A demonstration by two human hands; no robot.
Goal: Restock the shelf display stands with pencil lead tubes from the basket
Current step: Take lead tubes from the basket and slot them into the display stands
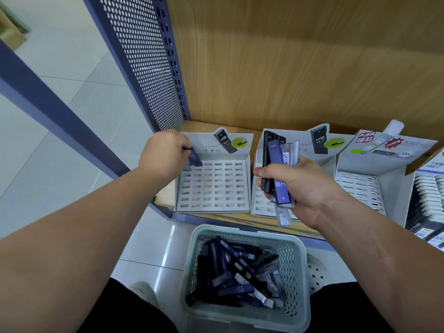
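Observation:
My left hand (165, 152) pinches one dark blue lead tube (195, 157) over the back left corner of the left display stand (213, 186), whose grid of slots stands open. A clear tube sits in a slot just under that hand. My right hand (300, 186) grips a bundle of lead tubes (278, 174), black, blue and clear, upright in front of the second display stand (312, 145). Below the shelf, a pale green basket (298, 265) holds several dark tubes lying loose.
A third stand (360, 183) with white slots and a fourth stand (427, 198) filled with white tubes lie to the right. A perforated metal upright (144, 63) bounds the shelf on the left. A wooden back panel (300, 56) rises behind. Tiled floor lies below.

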